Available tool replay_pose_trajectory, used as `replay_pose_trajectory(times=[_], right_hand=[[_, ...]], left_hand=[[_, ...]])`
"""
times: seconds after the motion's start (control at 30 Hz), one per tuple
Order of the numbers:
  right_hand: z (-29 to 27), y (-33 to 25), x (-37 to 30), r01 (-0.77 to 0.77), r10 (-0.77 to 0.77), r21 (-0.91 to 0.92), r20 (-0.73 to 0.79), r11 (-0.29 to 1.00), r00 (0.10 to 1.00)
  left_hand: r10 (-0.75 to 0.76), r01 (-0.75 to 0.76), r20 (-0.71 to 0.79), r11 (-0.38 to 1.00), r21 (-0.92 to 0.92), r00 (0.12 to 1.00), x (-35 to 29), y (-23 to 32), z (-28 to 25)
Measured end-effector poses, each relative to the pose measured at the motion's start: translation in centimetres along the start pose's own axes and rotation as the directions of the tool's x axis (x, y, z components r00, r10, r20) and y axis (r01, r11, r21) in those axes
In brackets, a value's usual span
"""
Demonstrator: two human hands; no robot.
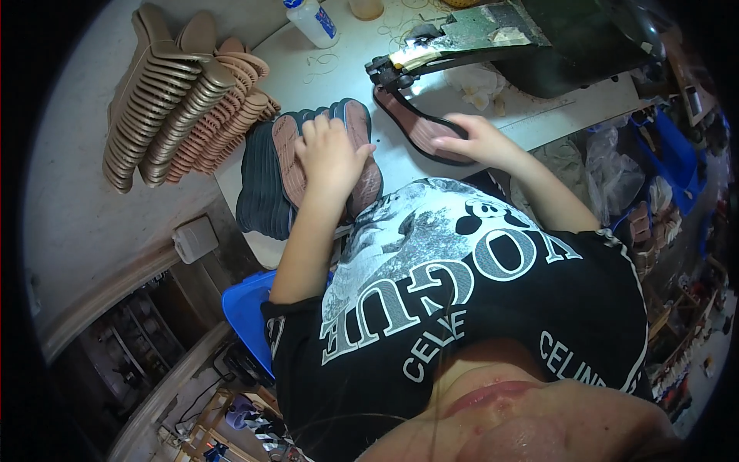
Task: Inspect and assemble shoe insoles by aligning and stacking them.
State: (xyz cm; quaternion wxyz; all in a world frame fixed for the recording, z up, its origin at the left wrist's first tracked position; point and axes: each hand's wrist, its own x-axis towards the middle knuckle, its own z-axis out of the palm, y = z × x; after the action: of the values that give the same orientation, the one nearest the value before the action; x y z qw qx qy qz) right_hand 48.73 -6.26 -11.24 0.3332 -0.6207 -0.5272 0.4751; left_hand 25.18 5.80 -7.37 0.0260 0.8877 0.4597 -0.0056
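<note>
Along a pale wall (65, 185), my white worktop (331, 81) lies strewn with loose thread, a sewing machine (477, 42) in chipped green paint reaching across it. At the tip of the sewing machine's arm sits one shoe sole (419, 127), slim and curved, black-rimmed with a pinkish face; my right hand (477, 142) grips its near end, thumb on top. My left hand (329, 150), fingers loosely spread, rests on the stacked soles (265, 185) left of the sewing machine, dark edges packed tight, pinkish faces uppermost. I judge the batch unfinished: one piece in work, many set aside, though whether those are done or waiting I cannot tell. Farther left of the sewing machine, glossy gold footwear pieces (158, 100) nest beside duller pink footwear pieces (223, 100).
</note>
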Motion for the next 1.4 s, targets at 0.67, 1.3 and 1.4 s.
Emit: replay_pose_trajectory(times=[0.67,1.3,1.4], right_hand=[[6.0,1.6,2.5,0.233,-0.222,-0.111,0.101,0.966,0.97],[2.1,-9.8,4.3,0.004,-0.349,0.794,0.262,0.608,0.9],[2.8,-8.3,5.5,-0.165,-0.371,0.9,0.325,0.403,0.87]], left_hand=[[-0.063,0.062,-0.018,0.998,-0.021,0.998,-1.1,1.6,0.8],[-0.214,-0.171,-0.159,-0.036,-0.985,0.964,-0.6,1.5,-6.8],[-0.061,-0.047,-0.023,-0.428,-0.903,0.998,0.5,2.6,-6.7]])
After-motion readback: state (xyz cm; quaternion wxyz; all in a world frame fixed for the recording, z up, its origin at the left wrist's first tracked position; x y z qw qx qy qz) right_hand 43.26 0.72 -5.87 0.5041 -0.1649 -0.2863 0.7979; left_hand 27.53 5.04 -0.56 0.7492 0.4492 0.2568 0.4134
